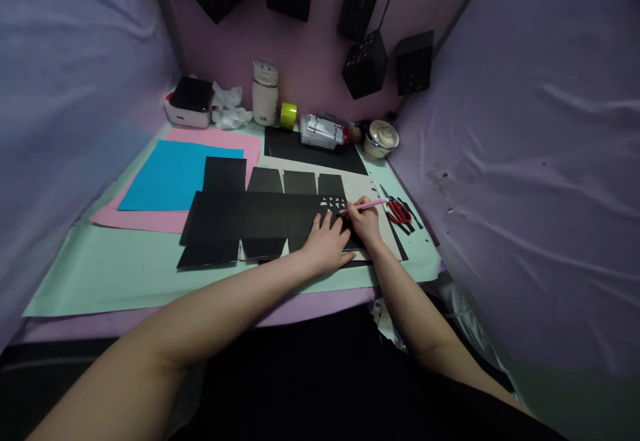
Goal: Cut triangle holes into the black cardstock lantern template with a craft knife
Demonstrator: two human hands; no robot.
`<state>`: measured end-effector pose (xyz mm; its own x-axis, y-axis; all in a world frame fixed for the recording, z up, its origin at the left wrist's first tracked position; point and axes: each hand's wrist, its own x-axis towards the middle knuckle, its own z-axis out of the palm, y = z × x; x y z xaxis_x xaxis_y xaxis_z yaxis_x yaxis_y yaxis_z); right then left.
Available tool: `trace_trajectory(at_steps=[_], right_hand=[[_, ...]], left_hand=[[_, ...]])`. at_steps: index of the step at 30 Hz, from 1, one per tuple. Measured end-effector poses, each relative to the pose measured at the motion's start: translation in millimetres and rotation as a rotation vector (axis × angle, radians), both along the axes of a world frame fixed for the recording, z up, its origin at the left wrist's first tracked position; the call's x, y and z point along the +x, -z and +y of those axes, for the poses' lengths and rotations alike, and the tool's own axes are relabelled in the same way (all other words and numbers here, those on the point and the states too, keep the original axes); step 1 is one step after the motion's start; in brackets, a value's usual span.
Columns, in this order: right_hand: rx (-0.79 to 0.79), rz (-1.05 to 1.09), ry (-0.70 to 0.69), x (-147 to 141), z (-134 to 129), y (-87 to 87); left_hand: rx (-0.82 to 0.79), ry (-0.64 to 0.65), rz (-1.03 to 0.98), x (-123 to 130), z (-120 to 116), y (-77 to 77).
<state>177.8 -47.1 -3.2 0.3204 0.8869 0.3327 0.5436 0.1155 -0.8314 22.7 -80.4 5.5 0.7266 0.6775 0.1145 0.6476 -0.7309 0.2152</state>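
A black card sheet (pixel 260 213) with tabs along its long sides lies flat on the table, with several small pale cut-outs (pixel 333 201) near its right end. My left hand (pixel 327 244) rests on the card with its fingers spread, just below those cut-outs. My right hand (pixel 365 223) is closed round a slim pink pen-like tool (pixel 367 205), whose tip points left at the card beside the cut-outs. A pale board (pixel 393 244) shows under the card's right end.
Red-handled scissors (pixel 399 212) lie among black strips at the right. Blue paper (pixel 167 177) rests on pink paper (pixel 117 217) at the left. Behind stand a white bottle (pixel 265 97), yellow tape (pixel 289 115) and a lidded bowl (pixel 381 139). Black boxes (pixel 366 65) hang above.
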Motion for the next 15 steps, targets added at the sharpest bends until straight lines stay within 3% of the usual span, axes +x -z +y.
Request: trace_trajectory(at_steps=[15], right_hand=[[-0.005,-0.018,0.003,-0.1,0.2,0.3]], left_hand=[[-0.005,-0.002,0.019,-0.1,-0.3,-3.3]])
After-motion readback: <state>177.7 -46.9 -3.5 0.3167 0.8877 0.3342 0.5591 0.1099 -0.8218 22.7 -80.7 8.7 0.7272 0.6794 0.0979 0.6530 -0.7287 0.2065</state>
